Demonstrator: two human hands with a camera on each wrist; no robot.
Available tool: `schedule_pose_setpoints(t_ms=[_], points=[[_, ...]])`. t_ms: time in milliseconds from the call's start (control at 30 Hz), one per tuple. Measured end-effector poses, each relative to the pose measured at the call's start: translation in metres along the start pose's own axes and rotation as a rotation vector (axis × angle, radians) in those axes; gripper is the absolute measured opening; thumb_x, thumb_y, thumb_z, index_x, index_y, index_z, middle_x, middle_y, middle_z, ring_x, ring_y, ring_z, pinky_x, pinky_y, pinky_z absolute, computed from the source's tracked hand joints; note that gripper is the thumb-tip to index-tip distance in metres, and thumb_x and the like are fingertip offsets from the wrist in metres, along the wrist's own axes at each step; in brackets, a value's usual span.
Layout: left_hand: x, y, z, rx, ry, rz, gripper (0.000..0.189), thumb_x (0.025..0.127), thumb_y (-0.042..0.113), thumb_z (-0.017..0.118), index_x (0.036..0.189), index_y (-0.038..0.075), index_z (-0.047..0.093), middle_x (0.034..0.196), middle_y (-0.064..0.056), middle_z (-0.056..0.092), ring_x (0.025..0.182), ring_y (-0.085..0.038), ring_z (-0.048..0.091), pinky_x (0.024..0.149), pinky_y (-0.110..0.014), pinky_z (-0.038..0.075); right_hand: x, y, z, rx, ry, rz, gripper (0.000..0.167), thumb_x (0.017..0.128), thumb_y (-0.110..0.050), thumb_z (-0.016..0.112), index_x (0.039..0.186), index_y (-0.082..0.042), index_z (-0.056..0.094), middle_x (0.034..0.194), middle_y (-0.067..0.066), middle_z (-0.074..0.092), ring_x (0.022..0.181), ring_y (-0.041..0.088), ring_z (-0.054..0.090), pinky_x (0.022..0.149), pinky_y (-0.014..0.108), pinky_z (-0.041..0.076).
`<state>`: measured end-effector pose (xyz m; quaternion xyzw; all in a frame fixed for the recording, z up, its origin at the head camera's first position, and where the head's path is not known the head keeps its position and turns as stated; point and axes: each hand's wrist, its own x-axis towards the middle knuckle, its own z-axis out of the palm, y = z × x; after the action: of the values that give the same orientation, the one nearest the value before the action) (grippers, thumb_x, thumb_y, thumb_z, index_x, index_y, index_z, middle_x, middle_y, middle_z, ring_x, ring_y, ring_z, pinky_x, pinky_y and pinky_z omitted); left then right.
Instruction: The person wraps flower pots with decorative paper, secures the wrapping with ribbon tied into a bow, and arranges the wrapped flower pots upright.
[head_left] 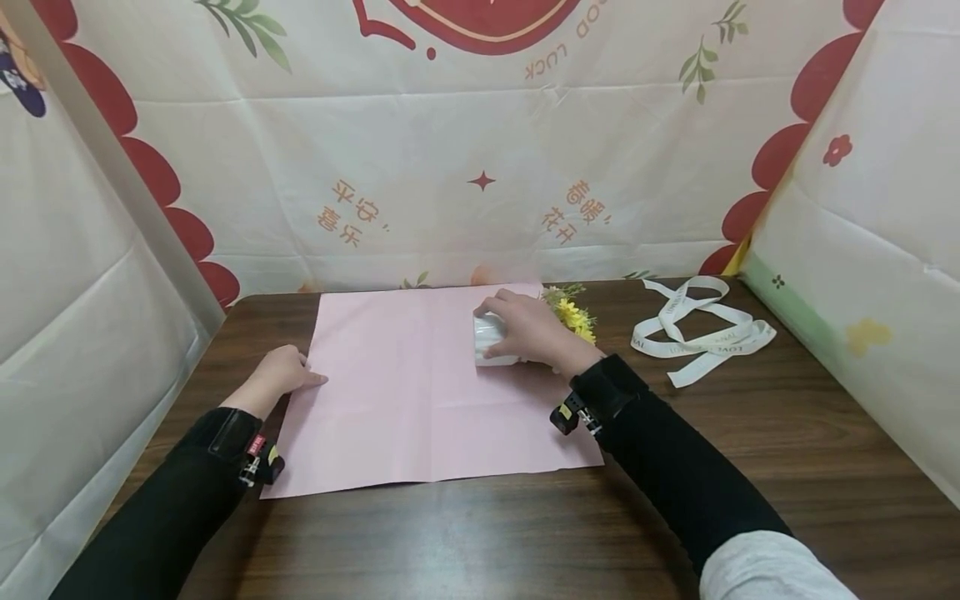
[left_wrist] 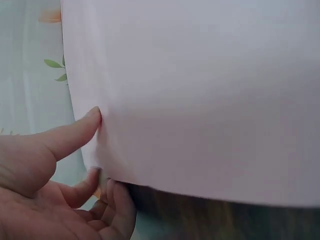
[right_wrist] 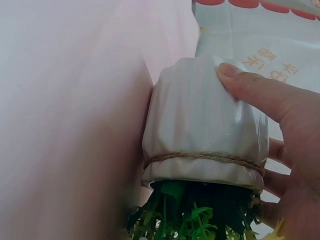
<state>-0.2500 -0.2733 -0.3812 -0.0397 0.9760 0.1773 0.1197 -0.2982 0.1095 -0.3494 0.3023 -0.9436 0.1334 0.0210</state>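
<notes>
While both sleeved arms reach in from the lower corners, left hand [head_left: 279,373], left of centre, pinches the edge of the pink paper [head_left: 390,383], thumb on top, other fingers curled by the edge. Paper spreads across mid-frame on the dark wooden table [head_left: 465,537], crease down its middle. Right of centre, over the paper's right side, right hand [head_left: 528,327] grasps the white pot [head_left: 489,340], thumb and fingers round it. Pot is on its side, base leftward, twine [right_wrist: 210,156] near its rim; can't quite tell if it touches the paper. Yellow flowers [head_left: 573,318] stick out rightward. Far right, lettered white ribbon [head_left: 738,337] lies in loose loops.
</notes>
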Motion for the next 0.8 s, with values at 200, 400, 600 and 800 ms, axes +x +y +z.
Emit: schedule_pose_setpoints(t_ms=[200, 400, 600, 800], points=[[-0.002, -0.009, -0.003, -0.191, -0.058, -0.043, 0.066, 0.083, 0.02, 0.075, 0.123, -0.023, 0.046, 0.119, -0.037, 0.05, 0.101, -0.04, 0.056, 0.085, -0.046, 0.054, 0.001, -0.001, 0.003, 0.003, -0.013, 0.009, 0.063, 0.073, -0.035, 0.087, 0.128, -0.021, 0.059, 0.121, 0.003, 0.056, 0.102, 0.022, 0.053, 0.086, 0.038, 0.045], [-0.014, -0.019, -0.008, -0.328, -0.146, -0.119, 0.07, 0.085, 0.014, 0.074, 0.131, -0.023, 0.037, 0.115, -0.034, 0.052, 0.098, -0.038, 0.06, 0.079, -0.04, 0.057, -0.001, 0.0, 0.005, -0.001, 0.009, -0.022, 0.063, 0.074, -0.036, 0.086, 0.129, -0.019, 0.06, 0.119, 0.004, 0.055, 0.101, 0.022, 0.053, 0.085, 0.038, 0.045], [-0.026, -0.021, -0.015, -0.342, -0.163, -0.07, 0.064, 0.085, 0.008, 0.072, 0.13, -0.022, 0.037, 0.105, -0.031, 0.058, 0.086, -0.032, 0.066, 0.074, -0.038, 0.058, -0.005, 0.003, 0.006, -0.007, 0.046, -0.081, 0.064, 0.075, -0.035, 0.085, 0.13, -0.016, 0.058, 0.123, 0.006, 0.054, 0.105, 0.024, 0.053, 0.088, 0.038, 0.044], [-0.033, -0.012, -0.026, -0.302, -0.072, 0.049, 0.056, 0.085, 0.008, 0.071, 0.125, -0.021, 0.045, 0.098, -0.027, 0.061, 0.074, -0.023, 0.065, 0.069, -0.037, 0.058, -0.007, 0.003, 0.005, 0.013, 0.03, -0.084, 0.065, 0.076, -0.034, 0.085, 0.132, -0.015, 0.057, 0.129, 0.007, 0.052, 0.111, 0.024, 0.051, 0.092, 0.039, 0.043]])
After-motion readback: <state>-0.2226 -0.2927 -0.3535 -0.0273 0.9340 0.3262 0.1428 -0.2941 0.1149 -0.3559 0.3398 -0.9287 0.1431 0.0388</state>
